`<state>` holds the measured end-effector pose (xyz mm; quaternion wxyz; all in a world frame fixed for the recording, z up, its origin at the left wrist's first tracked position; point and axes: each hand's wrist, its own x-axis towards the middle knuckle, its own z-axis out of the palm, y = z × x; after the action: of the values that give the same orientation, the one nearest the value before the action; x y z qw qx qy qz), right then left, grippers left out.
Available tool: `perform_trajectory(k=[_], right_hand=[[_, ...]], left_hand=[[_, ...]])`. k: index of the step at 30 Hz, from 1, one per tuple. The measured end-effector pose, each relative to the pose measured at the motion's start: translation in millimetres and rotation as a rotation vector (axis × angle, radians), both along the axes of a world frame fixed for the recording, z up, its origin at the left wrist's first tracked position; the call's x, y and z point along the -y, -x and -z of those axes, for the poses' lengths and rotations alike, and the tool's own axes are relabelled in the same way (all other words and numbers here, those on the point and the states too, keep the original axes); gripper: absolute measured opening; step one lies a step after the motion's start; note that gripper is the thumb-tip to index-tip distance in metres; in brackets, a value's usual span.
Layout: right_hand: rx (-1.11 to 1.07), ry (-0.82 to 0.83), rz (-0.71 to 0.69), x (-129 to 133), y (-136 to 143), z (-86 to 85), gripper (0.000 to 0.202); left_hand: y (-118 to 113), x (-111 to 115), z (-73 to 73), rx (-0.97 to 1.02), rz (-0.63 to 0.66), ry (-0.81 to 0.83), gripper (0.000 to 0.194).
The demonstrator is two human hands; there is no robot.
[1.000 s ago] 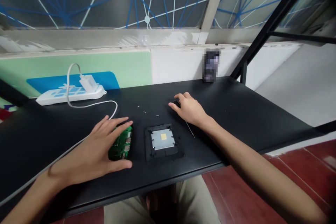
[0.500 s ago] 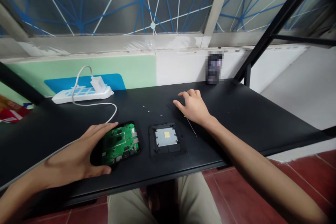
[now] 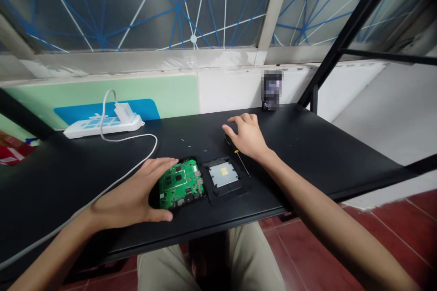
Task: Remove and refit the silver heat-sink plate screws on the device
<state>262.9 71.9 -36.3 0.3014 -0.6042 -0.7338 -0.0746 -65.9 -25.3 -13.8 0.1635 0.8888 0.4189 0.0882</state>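
A green circuit board [image 3: 177, 185] lies in a black case on the black table. My left hand [image 3: 141, 193] is around the left side of the case, thumb and fingers spread apart at its near and far edges. To the right of the board is a black cover [image 3: 223, 177] with a silver plate and a pale yellow square pad. Over a screwdriver [image 3: 242, 163] with a black and yellow handle is my right hand [image 3: 247, 135], its fingers apart and slightly curved; whether it touches the handle is unclear. Several tiny screws [image 3: 190, 147] lie behind the case.
A white power strip [image 3: 104, 126] with a plugged-in charger stands at the back left. Its white cable [image 3: 129, 170] runs forward past my left forearm. A pixelated dark upright object [image 3: 271, 91] stands against the wall. At the far left is a red package [image 3: 15, 150].
My left hand and the case with the board have moved right, close to the cover. The cover has shifted and turned slightly. My right hand remains over the screwdriver.
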Motion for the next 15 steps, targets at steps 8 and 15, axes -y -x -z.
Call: perform_trajectory(k=[8, 15], right_hand=[[-0.029, 0.005, -0.027, -1.0, -1.6, -3.1, 0.046], [-0.025, 0.027, -0.077, -2.6, -3.9, -1.3, 0.041]], left_hand=[[-24.9, -16.3, -8.3, -0.008, 0.061, 0.006, 0.094], [-31.8, -33.1, -2.5, -0.003, 0.118, 0.012, 0.112]])
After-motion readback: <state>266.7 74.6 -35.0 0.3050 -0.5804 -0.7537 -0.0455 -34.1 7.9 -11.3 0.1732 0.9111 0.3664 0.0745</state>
